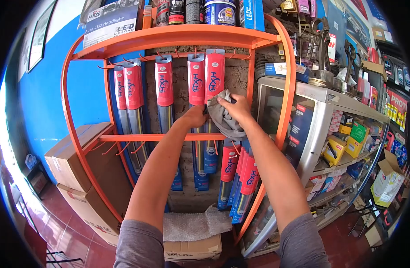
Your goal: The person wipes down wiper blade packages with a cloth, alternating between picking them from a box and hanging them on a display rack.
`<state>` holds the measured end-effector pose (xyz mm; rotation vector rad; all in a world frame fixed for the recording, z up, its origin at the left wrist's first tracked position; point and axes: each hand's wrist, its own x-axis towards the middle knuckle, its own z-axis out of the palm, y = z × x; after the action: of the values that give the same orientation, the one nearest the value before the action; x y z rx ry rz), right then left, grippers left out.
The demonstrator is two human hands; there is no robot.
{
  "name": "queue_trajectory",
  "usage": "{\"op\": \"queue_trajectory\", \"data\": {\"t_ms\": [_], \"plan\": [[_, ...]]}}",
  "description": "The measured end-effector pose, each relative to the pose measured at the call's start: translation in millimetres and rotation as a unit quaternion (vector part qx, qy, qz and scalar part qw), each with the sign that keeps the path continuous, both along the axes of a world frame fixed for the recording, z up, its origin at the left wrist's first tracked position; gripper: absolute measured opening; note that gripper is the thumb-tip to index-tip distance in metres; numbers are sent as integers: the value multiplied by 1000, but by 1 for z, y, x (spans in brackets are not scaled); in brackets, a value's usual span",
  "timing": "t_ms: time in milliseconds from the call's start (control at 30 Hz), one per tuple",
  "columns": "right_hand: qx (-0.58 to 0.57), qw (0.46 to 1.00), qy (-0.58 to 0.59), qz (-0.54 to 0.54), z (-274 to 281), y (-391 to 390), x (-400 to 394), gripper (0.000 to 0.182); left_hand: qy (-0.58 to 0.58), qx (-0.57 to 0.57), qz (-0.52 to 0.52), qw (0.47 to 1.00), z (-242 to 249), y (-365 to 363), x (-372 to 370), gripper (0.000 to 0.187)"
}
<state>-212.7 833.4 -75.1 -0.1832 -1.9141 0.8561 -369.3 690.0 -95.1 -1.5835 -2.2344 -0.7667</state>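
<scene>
My right hand (237,108) grips a bunched grey cloth (226,120), which covers part of a red and blue wiper blade package (214,73) on the orange rack (169,42). Just to the left, my left hand (195,117) has its fingers curled at the edge of that package, in front of the neighbouring package (196,80); what its fingertips hold is hidden. More such packages hang from hooks further left (164,85) and lower right (248,178).
Cans (220,12) and an LED headlight box (113,24) stand on the top shelf. Cardboard boxes (75,161) are stacked at left. At right is a metal-framed glass cabinet (318,96). Bubble wrap (193,225) lies on a low carton (193,249).
</scene>
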Motion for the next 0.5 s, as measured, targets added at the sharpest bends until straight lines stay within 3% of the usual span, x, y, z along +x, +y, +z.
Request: {"op": "queue_trajectory", "data": {"t_ms": [100,167,200,267,500], "plan": [[-12,1000,-14,-15,-5,14,-16,47,39,30,-7,999,-11,18,-20,42],[-24,999,-22,-21,-3,19,-25,46,-191,-31,2,981,0,21,-11,38],[-26,998,-34,-34,-2,21,-28,46,-189,-32,1,981,-1,26,-18,38],[-25,997,-45,-49,0,23,-34,45,-23,-69,39,997,0,36,-30,34],[-66,987,-28,-147,-8,20,-22,49,-116,-45,72,990,8,31,2,41]]}}
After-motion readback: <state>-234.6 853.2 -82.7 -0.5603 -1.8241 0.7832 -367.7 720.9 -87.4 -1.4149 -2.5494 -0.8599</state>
